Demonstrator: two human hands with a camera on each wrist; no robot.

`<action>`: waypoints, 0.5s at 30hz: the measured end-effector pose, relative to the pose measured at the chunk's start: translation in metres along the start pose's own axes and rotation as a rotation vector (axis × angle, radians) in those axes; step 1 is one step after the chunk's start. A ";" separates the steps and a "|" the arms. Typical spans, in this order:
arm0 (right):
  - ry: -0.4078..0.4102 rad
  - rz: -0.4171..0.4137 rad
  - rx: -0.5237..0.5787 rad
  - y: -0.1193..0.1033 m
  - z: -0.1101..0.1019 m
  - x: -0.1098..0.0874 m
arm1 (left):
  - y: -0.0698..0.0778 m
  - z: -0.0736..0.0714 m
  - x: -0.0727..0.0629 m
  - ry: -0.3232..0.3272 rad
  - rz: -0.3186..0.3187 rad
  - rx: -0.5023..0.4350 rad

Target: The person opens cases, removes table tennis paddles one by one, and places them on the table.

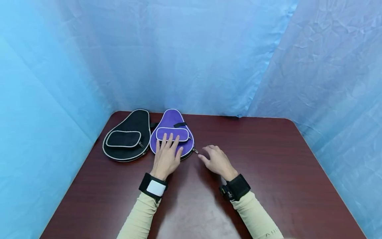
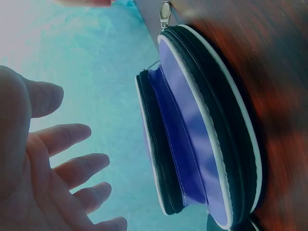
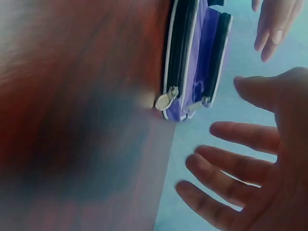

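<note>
A purple table tennis bat case (image 1: 171,117) with white piping and a small zipped front pocket lies on the table, narrow end toward the back. Above its lower half hovers my left hand (image 1: 167,159), fingers spread and straight; the left wrist view shows a gap between the fingers and the case (image 2: 192,130). My right hand (image 1: 218,162) is over the table just right of the case, near its metal zipper pull (image 3: 164,100), fingers relaxed and holding nothing. Left of the purple case lies a black bat case (image 1: 128,122) of the same shape.
The dark red-brown table (image 1: 256,142) has rounded back corners. Blue curtains (image 1: 185,59) hang behind it and along both sides. A black strap (image 1: 153,125) lies between the two cases.
</note>
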State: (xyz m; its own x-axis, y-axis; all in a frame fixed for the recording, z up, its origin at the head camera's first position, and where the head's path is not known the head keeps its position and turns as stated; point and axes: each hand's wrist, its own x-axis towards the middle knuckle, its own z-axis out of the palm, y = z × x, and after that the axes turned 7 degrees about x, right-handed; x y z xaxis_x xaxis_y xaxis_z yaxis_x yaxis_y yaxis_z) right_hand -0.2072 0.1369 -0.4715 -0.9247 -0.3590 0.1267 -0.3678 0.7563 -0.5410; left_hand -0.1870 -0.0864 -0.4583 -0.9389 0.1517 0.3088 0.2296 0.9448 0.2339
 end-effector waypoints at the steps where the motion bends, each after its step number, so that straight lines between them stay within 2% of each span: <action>1: -0.008 -0.002 0.002 -0.002 0.001 0.004 | -0.001 0.000 -0.001 -0.003 -0.006 0.003; 9: -0.066 0.082 -0.006 -0.007 0.015 0.041 | -0.011 -0.005 -0.008 -0.016 -0.038 0.006; 15: -0.075 0.134 -0.008 -0.010 0.025 0.055 | -0.019 -0.008 -0.010 -0.017 -0.055 0.003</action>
State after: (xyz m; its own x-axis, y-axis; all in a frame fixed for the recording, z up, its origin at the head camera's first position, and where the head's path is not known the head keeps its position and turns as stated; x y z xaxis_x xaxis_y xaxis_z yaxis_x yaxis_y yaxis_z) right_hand -0.2521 0.0957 -0.4797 -0.9556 -0.2944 -0.0087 -0.2429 0.8043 -0.5423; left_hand -0.1793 -0.1079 -0.4582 -0.9544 0.1041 0.2799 0.1764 0.9527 0.2473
